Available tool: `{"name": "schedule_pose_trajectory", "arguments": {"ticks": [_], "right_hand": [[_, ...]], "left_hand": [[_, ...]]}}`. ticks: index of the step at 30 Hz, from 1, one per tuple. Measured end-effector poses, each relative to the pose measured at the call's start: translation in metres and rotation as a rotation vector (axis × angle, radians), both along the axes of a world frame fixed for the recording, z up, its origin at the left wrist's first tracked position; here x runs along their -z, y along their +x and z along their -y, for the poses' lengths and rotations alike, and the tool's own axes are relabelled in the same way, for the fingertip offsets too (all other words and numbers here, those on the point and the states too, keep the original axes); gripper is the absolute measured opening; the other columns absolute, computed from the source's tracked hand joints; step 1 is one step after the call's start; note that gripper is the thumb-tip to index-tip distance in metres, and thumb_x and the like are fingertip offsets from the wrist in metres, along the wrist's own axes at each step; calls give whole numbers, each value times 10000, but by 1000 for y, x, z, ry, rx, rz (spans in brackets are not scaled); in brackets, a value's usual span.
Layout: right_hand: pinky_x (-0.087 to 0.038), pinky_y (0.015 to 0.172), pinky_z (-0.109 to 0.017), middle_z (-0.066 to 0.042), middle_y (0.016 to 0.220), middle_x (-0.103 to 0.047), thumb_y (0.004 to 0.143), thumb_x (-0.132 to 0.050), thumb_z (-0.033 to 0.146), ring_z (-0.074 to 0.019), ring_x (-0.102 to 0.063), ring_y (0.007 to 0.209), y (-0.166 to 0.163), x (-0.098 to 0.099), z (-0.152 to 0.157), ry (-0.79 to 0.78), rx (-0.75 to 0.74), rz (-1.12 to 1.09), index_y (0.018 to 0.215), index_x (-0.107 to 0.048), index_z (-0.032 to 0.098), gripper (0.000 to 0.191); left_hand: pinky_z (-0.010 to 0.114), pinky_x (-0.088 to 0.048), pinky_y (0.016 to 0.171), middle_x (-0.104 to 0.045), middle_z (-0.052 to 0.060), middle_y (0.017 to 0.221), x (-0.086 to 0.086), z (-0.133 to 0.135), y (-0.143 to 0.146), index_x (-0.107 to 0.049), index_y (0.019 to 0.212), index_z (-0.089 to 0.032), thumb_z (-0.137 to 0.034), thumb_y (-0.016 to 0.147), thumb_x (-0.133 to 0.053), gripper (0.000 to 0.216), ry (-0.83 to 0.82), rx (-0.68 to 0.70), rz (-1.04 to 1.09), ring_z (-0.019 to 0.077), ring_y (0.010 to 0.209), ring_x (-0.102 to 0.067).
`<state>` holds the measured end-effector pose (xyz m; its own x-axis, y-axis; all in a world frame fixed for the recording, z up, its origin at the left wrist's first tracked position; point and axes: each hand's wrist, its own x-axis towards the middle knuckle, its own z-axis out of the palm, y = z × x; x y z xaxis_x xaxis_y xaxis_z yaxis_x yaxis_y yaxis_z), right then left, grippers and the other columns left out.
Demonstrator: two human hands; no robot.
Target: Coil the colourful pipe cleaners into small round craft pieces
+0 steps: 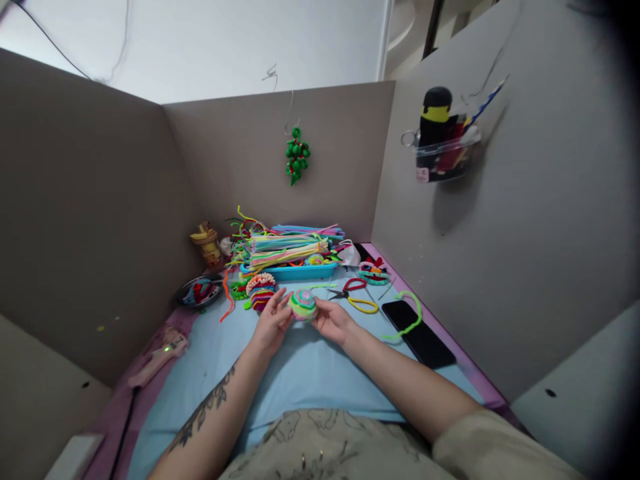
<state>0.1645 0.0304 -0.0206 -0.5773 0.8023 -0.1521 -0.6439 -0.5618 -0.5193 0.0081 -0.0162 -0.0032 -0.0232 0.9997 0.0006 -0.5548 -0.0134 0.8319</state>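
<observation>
Both my hands meet over the light blue table mat (300,373) around a small round coil of pipe cleaners (303,305), green, pink and yellow. My left hand (273,323) touches its left side with the fingertips, fingers curved. My right hand (333,320) grips its right side from below. Just behind the left hand lies a multicoloured coiled pipe-cleaner piece (260,291).
A blue tray (300,271) piled with pipe cleaners stands at the back. Scissors (350,293) and a black phone (419,333) with a green pipe cleaner across it lie to the right. A dark dish (199,292) sits at the left. Grey partition walls enclose the desk.
</observation>
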Motion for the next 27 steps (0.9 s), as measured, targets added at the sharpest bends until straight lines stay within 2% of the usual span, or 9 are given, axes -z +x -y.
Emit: {"name": "schedule_pose_trajectory", "arguments": {"ticks": [3,6,10,13,17,20,23,25,27], "right_hand": [[-498,565,-214,-24,777,-654,789,-592,200,-110,-616,644,-2,6,-1,36,5,128,934,-566,153,154],[-494,586,-238,-21,860,-648,750,-640,275,-123,-617,687,-3,8,1,185,67,295,999,-555,194,275],[-471,802,-301,-53,1163,-554,687,-697,364,-171,-569,968,-1,4,4,588,143,459,1147,-505,219,519],[-411,909,-334,-66,1198,-516,589,-772,315,-197,-514,1060,2,3,4,847,127,600,1233,-422,217,740],[-386,936,-352,-78,1218,-475,608,-745,310,-208,-492,1087,5,4,2,972,189,723,1263,-376,215,758],[-359,967,-355,-95,1274,-418,595,-748,281,-210,-466,1131,5,4,1,1029,232,745,1329,-284,225,870],[-351,979,-363,-116,1306,-391,560,-771,270,-219,-444,1162,4,3,3,1073,217,751,1368,-213,223,982],[-320,1004,-381,-115,1298,-409,534,-787,284,-237,-419,1185,4,2,5,1120,219,812,1335,-308,209,936],[-292,1023,-395,-106,1288,-425,507,-802,302,-251,-398,1198,3,1,6,1151,237,851,1277,-409,202,870]], "left_hand": [[133,-511,616,-555,92,1210,3,-3,0,-481,1203,-193,-47,663,-670,590,-82,-39,86,85,773,-633],[134,-517,606,-531,103,1249,2,-2,2,-366,1307,-222,-23,657,-667,744,-131,-85,85,87,776,-638],[196,-529,662,-354,97,1416,0,4,7,-152,1391,-359,-46,614,-723,1014,-4,-58,-30,126,882,-628],[230,-517,715,-293,104,1448,-2,8,10,-112,1392,-391,-80,614,-736,1045,86,7,-79,137,920,-611],[234,-516,683,-306,74,1440,1,6,9,-210,1356,-423,-130,639,-725,930,64,-52,-79,129,912,-608],[215,-510,638,-526,94,1227,3,3,6,-445,1242,-277,-198,667,-721,643,-48,-128,-82,113,784,-623],[223,-505,630,-637,106,958,3,3,7,-590,1036,-131,-265,690,-711,391,-114,105,-55,135,724,-626],[235,-503,658,-657,106,905,2,5,9,-619,970,-108,-256,678,-723,344,-90,222,-30,162,761,-634],[236,-498,661,-672,98,878,1,7,11,-633,942,-107,-241,655,-740,334,-76,219,-13,172,767,-639]]}}
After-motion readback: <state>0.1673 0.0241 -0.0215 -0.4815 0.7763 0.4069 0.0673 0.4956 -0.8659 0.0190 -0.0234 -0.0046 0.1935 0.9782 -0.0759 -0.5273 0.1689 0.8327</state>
